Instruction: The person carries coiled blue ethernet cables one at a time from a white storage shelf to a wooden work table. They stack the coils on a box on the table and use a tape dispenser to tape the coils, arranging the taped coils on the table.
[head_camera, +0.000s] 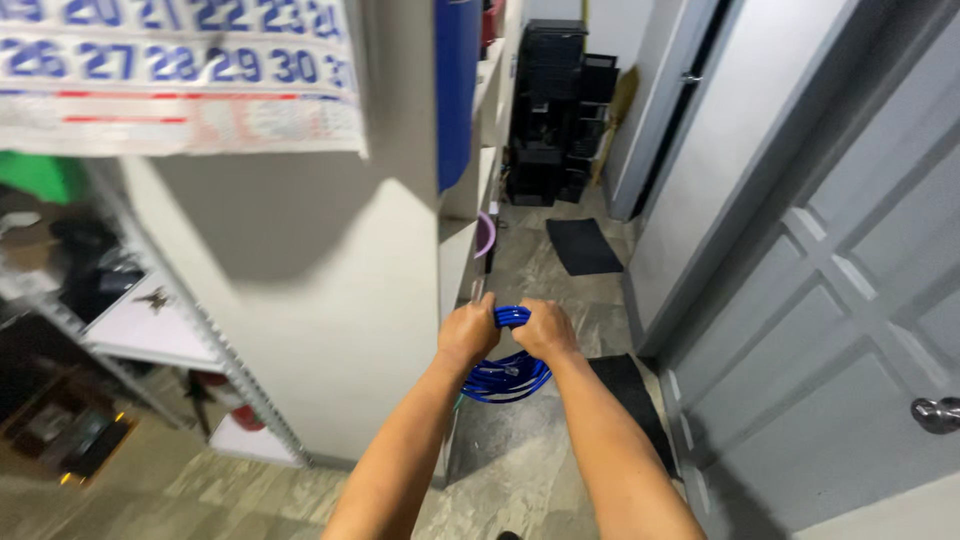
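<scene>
A coil of blue cable hangs in front of me at the middle of the view. My left hand grips the top of the coil on its left side. My right hand grips the top on its right side, close beside the left hand. A short stretch of blue strands shows between the two fists, and the lower loop of the coil hangs below them over the floor. Both forearms reach forward from the bottom of the view.
A white shelving unit stands to the left with a wall calendar on it. A grey door with a round knob is on the right. Dark mats lie along the narrow corridor; black crates are stacked at its end.
</scene>
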